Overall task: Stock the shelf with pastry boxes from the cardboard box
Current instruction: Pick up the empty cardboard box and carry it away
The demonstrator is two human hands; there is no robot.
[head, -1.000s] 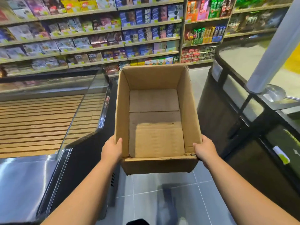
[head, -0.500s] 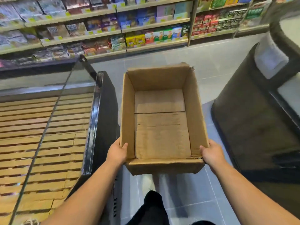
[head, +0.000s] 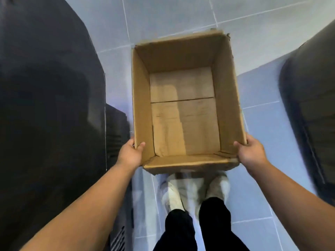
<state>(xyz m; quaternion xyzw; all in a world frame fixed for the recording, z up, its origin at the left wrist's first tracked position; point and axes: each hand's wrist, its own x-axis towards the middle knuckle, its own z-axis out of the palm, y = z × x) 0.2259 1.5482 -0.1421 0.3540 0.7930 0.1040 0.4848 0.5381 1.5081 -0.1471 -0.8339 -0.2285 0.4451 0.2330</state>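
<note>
Cardboard box [head: 183, 113], one, empty; left hand [head: 130, 154] and right hand [head: 251, 155] grip its near corners.

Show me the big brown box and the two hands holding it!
cardboard box [head: 183, 124], head view, on its bare inside bottom.
left hand [head: 129, 153], head view, on the back of the hand, at the box's near left corner.
right hand [head: 251, 154], head view, on the back of the hand, at the near right corner.

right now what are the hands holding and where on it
The empty brown cardboard box, by its near corners: left hand grips the near-left corner, right hand the near-right, thumbs hooked inside the rim.
</note>
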